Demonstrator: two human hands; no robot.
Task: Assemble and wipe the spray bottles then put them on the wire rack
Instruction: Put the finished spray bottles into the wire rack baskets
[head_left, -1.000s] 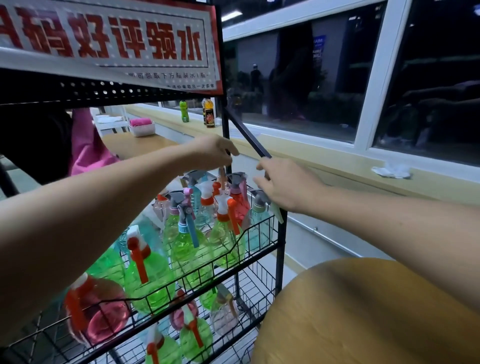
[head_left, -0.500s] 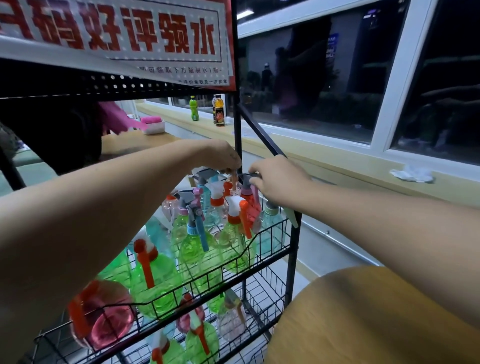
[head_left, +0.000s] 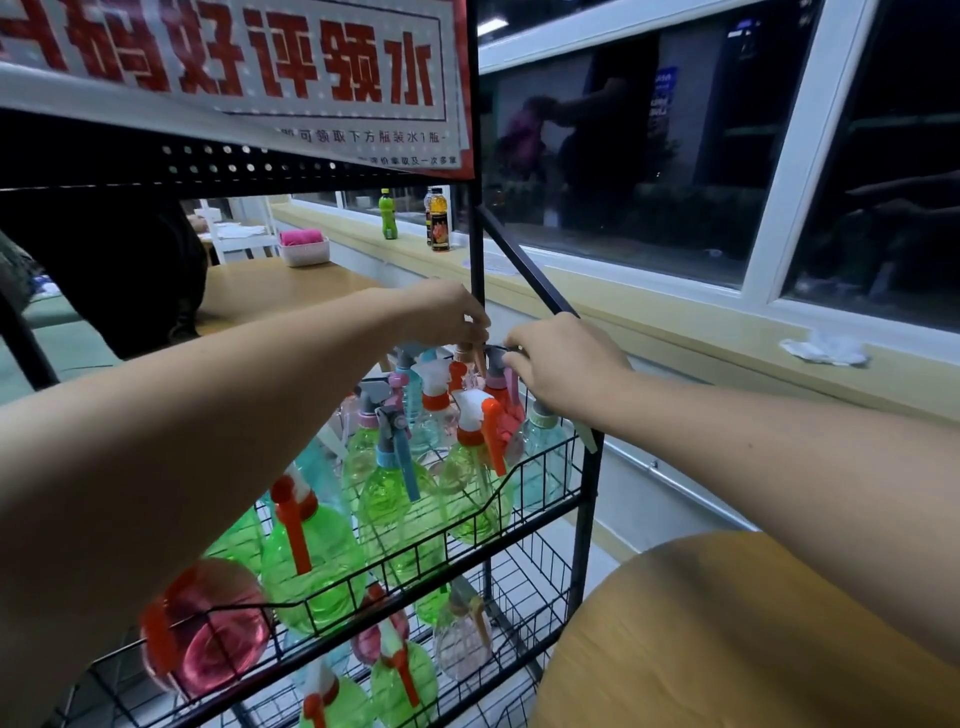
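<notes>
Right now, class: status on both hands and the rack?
Left hand and right hand on sprayer tops, grips unclear. Wire rack crowded with spray bottles.

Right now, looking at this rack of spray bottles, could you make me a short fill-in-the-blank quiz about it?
1. Both hands reach over the rack's ____ basket.
2. The two drink bottles stand on the window ____.
3. The nearest bottle in that basket is ____ in colour.

Missing words: upper; ledge; pink

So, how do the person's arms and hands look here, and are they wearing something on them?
Both forearms are bare up to the frame edge: no sleeves show. The left hand and right hand wear no gloves, and no rings, watch or bracelet are visible.
</notes>
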